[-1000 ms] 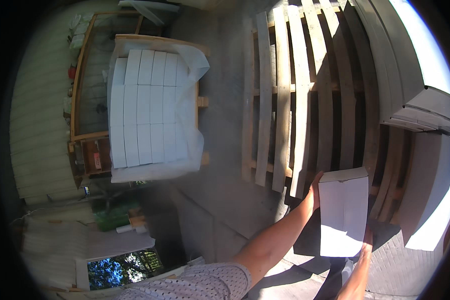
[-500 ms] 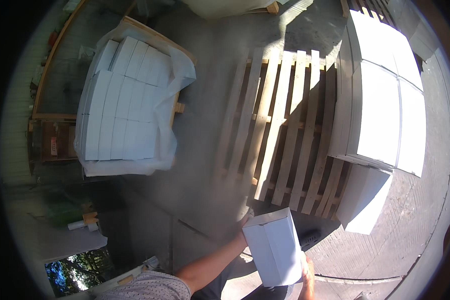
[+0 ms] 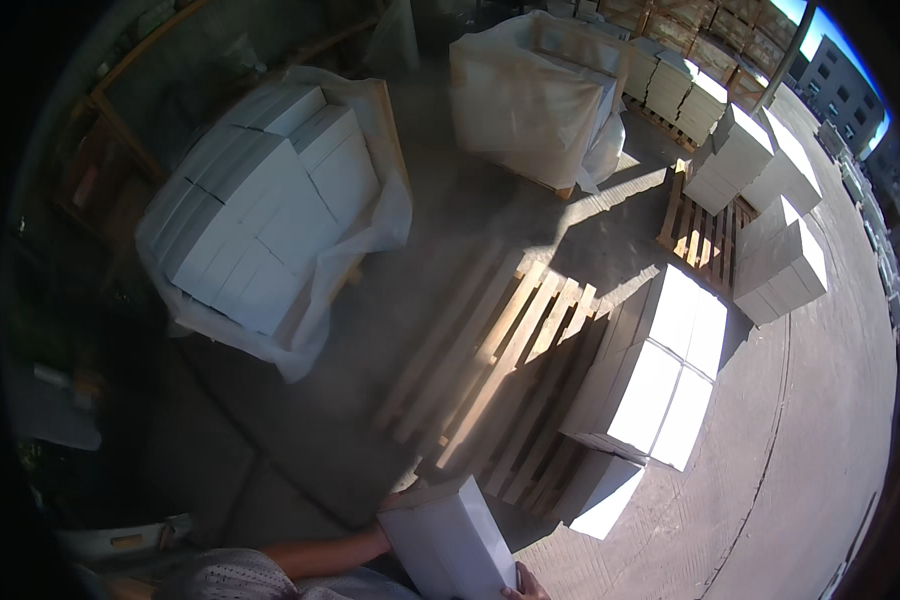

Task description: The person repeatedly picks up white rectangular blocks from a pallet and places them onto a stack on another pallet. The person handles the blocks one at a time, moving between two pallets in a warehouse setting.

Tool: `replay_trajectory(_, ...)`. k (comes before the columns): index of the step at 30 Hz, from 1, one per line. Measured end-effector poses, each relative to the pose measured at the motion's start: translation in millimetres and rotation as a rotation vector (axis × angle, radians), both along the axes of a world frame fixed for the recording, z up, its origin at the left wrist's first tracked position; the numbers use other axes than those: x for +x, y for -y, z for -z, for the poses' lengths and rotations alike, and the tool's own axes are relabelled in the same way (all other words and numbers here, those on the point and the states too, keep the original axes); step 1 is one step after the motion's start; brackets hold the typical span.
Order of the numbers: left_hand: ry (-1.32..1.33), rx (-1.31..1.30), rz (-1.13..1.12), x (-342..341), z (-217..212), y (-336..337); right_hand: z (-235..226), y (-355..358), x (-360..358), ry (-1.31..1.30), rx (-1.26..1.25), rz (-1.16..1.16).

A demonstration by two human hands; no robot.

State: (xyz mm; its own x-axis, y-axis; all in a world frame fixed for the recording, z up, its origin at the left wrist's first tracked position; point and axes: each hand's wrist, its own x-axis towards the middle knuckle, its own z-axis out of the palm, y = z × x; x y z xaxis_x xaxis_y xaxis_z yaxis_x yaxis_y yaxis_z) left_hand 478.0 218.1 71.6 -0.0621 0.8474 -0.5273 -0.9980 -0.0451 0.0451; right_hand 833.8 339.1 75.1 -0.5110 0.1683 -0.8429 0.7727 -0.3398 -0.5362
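I carry a white rectangular block [image 3: 453, 540] low in the view, close to my body. My left hand [image 3: 388, 508] grips its upper left corner, with the forearm coming in from the lower left. My right hand [image 3: 525, 587] holds the block's lower right edge; only its fingertips show at the bottom rim. Just beyond the block lies a wooden pallet [image 3: 490, 360] with white blocks [image 3: 660, 375] stacked on its right part, and one more white block [image 3: 598, 492] rests at its near corner.
A wrapped stack of white blocks [image 3: 260, 205] stands at the left on plastic sheeting. Another wrapped stack [image 3: 530, 90] is at the back. More blocks on a pallet [image 3: 760, 200] sit at the right. Concrete ground [image 3: 820, 430] stretches to the right.
The view has swung away from the pallet, which now lies farther off. The block has come down and closer to my body, still held in both hands.
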Motion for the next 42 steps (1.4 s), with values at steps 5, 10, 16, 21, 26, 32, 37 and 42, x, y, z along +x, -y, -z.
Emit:
replay_trajectory(5,-0.475,-0.025,0.144,-13,-49,29,-40,-15,-52,-0.058,0.033,-0.106)
replay_trajectory(10,-0.582,-0.084,0.179,-21,-65,55,-87,-34,-85,-0.207,0.235,-0.297)
replay_trajectory(16,-0.638,-0.141,0.206,-51,-78,97,-102,-40,-130,-0.077,0.543,-0.514)
replay_trajectory(21,-0.652,-0.147,0.202,-111,-67,111,-127,-50,-196,-0.214,0.591,-0.46)
replay_trajectory(26,-0.69,-0.12,0.11,-216,-34,111,-116,-47,-324,-0.176,0.49,-0.493)
replay_trajectory(32,-0.706,-0.171,-0.051,-373,-24,134,-112,-34,-504,-0.258,0.57,-0.636)
replay_trajectory(37,-0.748,-0.237,-0.197,-458,-34,148,-151,-41,-637,-0.277,0.723,-0.83)
replay_trajectory(42,-0.808,-0.265,-0.339,-518,-32,133,-176,-66,-729,-0.401,0.869,-0.928)
